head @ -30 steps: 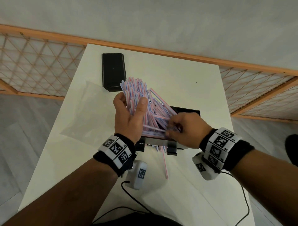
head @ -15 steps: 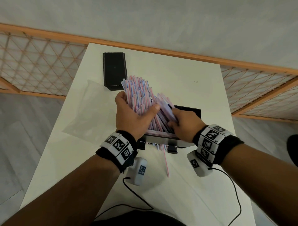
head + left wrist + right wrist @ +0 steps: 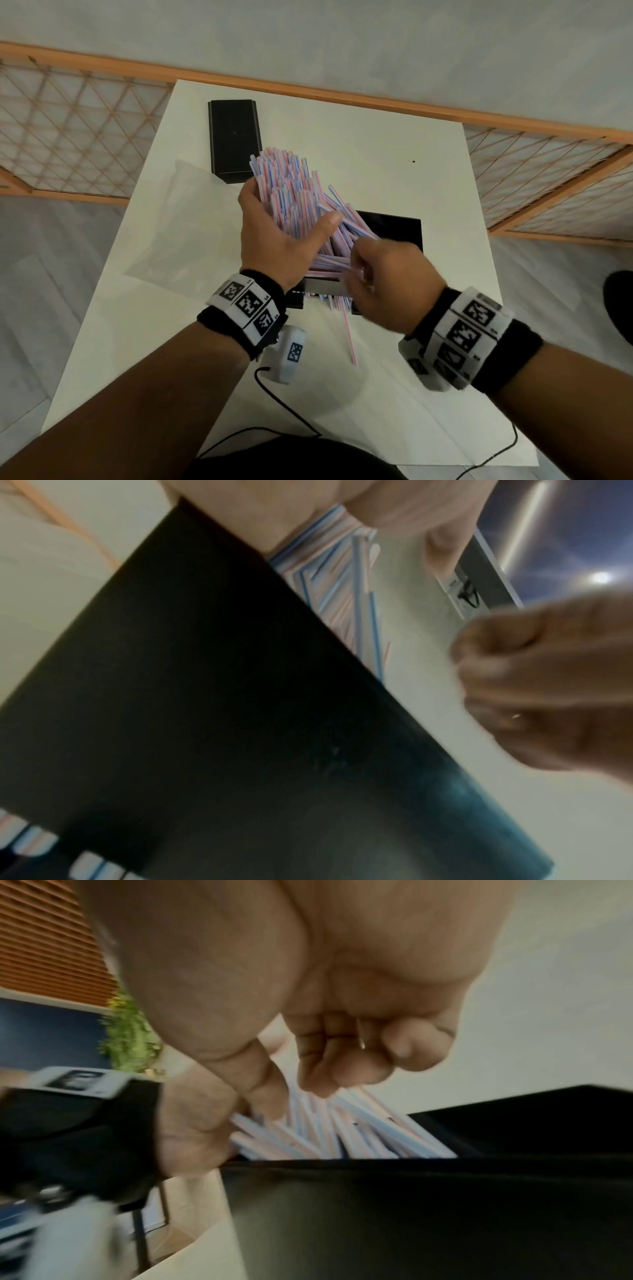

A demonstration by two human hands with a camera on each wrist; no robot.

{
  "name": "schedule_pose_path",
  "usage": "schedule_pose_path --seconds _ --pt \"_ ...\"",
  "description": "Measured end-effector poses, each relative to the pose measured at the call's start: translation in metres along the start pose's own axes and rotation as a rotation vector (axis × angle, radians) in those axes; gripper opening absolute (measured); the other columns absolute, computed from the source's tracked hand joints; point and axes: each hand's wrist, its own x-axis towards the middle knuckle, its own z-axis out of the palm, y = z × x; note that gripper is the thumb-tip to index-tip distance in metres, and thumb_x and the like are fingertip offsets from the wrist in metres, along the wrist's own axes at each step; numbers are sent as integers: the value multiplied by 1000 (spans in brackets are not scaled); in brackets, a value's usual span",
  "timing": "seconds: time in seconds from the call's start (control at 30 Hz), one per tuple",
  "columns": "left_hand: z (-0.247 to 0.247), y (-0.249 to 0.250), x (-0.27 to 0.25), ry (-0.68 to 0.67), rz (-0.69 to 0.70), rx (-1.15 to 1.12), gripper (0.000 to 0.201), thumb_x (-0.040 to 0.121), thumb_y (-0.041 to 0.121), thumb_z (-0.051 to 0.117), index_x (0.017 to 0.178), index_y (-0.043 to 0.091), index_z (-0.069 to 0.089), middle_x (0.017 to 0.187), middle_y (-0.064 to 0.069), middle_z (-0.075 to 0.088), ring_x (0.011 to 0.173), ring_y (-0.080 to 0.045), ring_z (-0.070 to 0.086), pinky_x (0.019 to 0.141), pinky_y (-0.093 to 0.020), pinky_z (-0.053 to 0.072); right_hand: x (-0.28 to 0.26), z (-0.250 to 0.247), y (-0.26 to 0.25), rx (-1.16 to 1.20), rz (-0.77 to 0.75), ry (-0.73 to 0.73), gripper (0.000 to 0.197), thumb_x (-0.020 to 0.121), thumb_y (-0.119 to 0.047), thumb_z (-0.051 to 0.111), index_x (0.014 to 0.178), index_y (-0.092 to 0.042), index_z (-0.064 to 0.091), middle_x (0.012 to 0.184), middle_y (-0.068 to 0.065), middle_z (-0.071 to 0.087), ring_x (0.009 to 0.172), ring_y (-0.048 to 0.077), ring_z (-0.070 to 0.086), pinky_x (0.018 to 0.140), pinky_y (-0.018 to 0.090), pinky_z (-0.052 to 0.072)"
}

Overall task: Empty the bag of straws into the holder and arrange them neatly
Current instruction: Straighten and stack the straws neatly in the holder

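Note:
A thick bundle of pink-and-blue striped straws stands tilted in the black holder, fanning up and to the left. My left hand grips the bundle from the left, thumb across its front. At the holder's near edge my right hand is blurred, its curled fingers and thumb pinching the lower ends of some straws. One loose straw sticks out under the holder's front onto the table. The empty clear bag lies flat to the left.
A black rectangular lid lies at the back left of the white table. A wooden lattice railing runs behind and beside the table. A black cable trails across the near part of the table.
My left hand has gathered the bundle more upright and its thumb now spreads across the front. My right hand has slid back toward me, along the lower ends of the straws.

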Motion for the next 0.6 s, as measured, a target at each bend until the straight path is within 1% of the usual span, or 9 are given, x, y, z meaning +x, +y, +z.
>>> schedule_pose_path --seconds 0.03,0.07,0.13,0.2,0.3,0.4,0.47,0.53,0.6 --pt "1 1 0 5 -17 31 105 60 50 91 142 23 31 133 8 58 113 -2 64 95 -21 54 -8 5 -6 -14 -6 -54 16 81 -40 52 74 -26 47 67 -3 60 63 28 59 58 39 52" --pt "1 2 0 15 -35 47 106 58 50 92 142 26 31 133 10 58 113 -3 64 95 -23 54 -14 12 -10 -43 28 -175 20 84 -41 52 73 -25 50 69 -2 64 66 28 61 60 37 53" --pt "2 3 0 39 -59 53 103 60 47 93 141 26 34 130 12 59 109 -1 65 91 -16 53 -22 34 -10 -138 164 -451 28 90 -44 53 80 -19 60 85 4 69 81 28 64 71 34 54" --pt "5 4 0 77 -66 59 98 61 47 93 138 25 36 126 13 60 104 3 65 87 -9 50 -23 55 1 -231 319 -570 31 95 -44 51 93 -15 61 105 11 67 97 32 64 80 34 52" --pt "10 5 1 120 -62 81 94 62 51 92 133 25 37 121 13 61 97 7 63 83 -5 48 -18 80 13 -238 462 -540 37 97 -42 51 114 -11 62 120 15 63 109 36 62 88 38 49" --pt "13 6 1 128 -63 90 92 62 53 91 131 26 36 121 13 60 93 9 61 75 2 44 -18 98 17 -181 560 -511 35 95 -41 52 113 -13 63 118 13 65 107 35 63 86 37 50" --pt "12 4 1 134 -58 92 93 62 54 91 132 26 37 123 11 61 98 2 64 81 -5 48 -20 106 21 -127 630 -522 30 93 -34 52 112 -14 61 116 12 66 105 34 64 84 36 51" --pt "12 2 1 137 -54 94 92 62 54 91 131 25 37 123 10 62 102 -2 66 87 -15 53 -25 109 27 -64 680 -561 35 88 -30 55 119 -15 54 117 11 64 105 33 64 80 33 50" --pt "12 1 2 135 -55 97 92 63 54 90 132 23 38 122 10 62 99 1 65 85 -11 52 -28 109 32 -33 683 -587 46 84 -35 59 124 -15 49 119 10 62 107 32 63 79 32 49"
